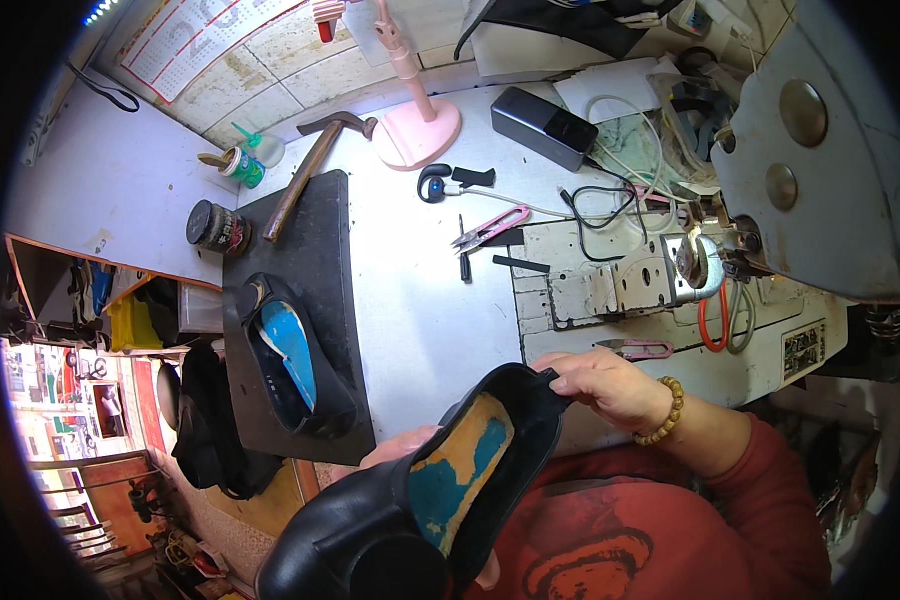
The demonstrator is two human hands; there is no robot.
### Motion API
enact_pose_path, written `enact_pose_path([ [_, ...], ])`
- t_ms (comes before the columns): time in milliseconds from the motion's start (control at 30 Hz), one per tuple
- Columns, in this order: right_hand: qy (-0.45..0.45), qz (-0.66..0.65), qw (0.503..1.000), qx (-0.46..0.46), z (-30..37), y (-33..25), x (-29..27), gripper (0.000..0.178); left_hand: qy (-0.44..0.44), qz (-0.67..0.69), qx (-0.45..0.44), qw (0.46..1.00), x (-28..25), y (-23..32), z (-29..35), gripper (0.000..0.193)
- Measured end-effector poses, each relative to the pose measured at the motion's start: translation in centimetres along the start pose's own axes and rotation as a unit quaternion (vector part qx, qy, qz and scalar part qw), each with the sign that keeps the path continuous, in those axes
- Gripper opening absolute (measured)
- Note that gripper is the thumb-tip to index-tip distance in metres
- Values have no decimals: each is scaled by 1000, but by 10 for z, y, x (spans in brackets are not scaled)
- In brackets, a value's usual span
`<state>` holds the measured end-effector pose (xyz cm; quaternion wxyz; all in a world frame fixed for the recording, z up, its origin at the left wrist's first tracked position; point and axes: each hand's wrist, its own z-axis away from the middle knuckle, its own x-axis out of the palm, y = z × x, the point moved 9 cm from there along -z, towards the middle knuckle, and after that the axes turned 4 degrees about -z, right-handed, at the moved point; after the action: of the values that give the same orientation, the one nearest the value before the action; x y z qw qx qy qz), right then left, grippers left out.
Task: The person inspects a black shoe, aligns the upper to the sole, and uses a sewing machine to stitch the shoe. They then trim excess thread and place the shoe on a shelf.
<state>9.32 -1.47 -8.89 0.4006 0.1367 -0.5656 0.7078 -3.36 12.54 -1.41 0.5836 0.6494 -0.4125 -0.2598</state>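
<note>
A black shoe (320,535) is held up close to me, its opening turned toward me. Inside lies a worn insole with teal patches (485,440) on a tan base. My right hand (605,388), with a beaded bracelet at the wrist, pinches the rim at the shoe's heel end. My left hand (398,445) grips the shoe from its far side, mostly hidden behind it; a fingertip shows at the near edge. The matching black shoe (335,400), with a blue insole, rests on a black mat (315,240) at the left.
Beyond the mat's shoe lie a hammer (300,185) and a dark jar (218,228). Pink thread snips (490,228), a black power bank (545,128) and cables are mid-table, near a pink stand (420,130). A sewing machine (820,160) overhangs the right; red-handled scissors (708,320) lie below.
</note>
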Motion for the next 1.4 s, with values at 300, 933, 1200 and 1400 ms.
enact_pose_path([
  [300, 0, 7, 1000, -8, 1, 2, -1, 34, -7, 6, 2, 1000, 1, 1, 1, 105],
  [933, -42, 376, 891, -251, 56, -62, 37, 41, 162, 208, -248, 932, 10, -41, -33, 74],
  [1200, -47, 74, 959, -268, 81, -80, 34, 19, 39, 325, -374, 867, 80, -64, -23, 72],
  [1400, -46, -105, 960, -257, 80, -79, 32, 12, -25, 312, -353, 882, 95, -61, -3, 74],
])
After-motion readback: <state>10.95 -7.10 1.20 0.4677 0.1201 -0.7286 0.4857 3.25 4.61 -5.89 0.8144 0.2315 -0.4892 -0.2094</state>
